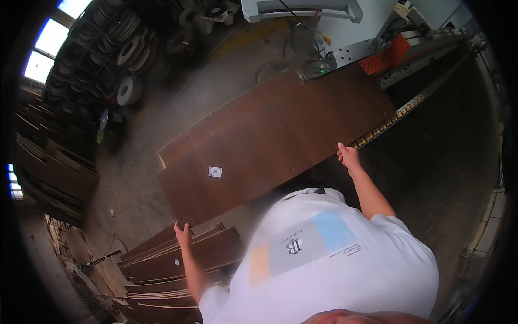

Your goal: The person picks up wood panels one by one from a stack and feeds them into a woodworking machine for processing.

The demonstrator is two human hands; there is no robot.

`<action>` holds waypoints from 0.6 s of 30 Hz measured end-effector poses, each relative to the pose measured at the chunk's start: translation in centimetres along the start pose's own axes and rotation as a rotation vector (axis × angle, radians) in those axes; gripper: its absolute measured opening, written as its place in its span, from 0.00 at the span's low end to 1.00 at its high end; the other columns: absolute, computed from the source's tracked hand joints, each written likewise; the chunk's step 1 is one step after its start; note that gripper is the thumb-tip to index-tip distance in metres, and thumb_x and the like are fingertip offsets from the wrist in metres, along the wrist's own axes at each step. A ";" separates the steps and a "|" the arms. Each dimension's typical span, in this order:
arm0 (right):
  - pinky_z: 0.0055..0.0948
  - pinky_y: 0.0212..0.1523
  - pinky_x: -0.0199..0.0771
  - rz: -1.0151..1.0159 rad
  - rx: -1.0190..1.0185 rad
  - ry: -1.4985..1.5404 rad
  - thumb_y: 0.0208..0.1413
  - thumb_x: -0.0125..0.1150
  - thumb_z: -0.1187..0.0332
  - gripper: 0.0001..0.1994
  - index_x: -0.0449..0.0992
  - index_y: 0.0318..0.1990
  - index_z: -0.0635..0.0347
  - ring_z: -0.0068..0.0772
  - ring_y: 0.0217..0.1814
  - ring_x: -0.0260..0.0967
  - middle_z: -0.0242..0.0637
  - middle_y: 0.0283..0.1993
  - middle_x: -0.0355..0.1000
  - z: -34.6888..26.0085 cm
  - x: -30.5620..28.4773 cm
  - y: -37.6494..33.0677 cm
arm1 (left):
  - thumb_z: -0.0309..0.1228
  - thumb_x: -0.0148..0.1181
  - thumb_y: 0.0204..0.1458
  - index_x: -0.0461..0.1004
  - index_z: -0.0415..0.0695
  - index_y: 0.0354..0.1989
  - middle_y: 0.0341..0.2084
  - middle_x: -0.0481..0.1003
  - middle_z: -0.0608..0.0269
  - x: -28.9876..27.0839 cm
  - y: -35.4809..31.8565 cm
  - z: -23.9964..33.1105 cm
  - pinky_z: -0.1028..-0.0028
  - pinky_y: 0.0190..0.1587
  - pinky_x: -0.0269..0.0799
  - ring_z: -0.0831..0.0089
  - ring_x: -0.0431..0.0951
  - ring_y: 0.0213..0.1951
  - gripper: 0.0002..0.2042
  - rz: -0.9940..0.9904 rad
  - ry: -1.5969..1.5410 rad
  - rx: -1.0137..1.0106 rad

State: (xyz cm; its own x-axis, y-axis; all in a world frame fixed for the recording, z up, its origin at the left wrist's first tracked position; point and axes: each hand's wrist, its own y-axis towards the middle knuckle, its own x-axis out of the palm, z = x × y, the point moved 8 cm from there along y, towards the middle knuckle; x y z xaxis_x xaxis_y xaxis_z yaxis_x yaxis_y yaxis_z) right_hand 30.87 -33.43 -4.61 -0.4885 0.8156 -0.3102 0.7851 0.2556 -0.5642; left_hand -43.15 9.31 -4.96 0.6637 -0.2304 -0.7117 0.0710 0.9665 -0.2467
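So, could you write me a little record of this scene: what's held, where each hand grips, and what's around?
Held: large flat brown board
Marking: white label on its top face, toward the left end
Left fingers: on the board's near left corner
Right fingers: at its near edge, toward the right end
Beyond the right fingers: strip of yellow rollers; whether the board rests on it, I can't tell
Far right: orange metal piece
Lower left: more brown boards
Upper left: round rolls
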 end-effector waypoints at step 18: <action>0.20 0.17 0.57 0.145 -0.036 0.038 0.60 0.59 0.50 0.23 0.71 0.21 0.59 0.17 0.14 0.57 0.27 0.15 0.65 -1.3 -9.9 7.2 | 0.30 0.61 0.55 0.53 0.52 0.69 0.37 0.76 0.63 8.7 -4.7 7.3 0.75 0.24 0.67 0.73 0.76 0.27 0.34 -0.223 -0.268 -0.324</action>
State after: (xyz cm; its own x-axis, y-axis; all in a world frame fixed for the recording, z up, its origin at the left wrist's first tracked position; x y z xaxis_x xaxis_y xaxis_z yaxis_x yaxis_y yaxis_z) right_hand 41.84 -39.00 -4.65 -0.3548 0.8643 -0.3566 0.8598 0.1519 -0.4875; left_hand -32.32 3.61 -5.22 0.8303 -0.3496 -0.4341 0.0255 0.8018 -0.5971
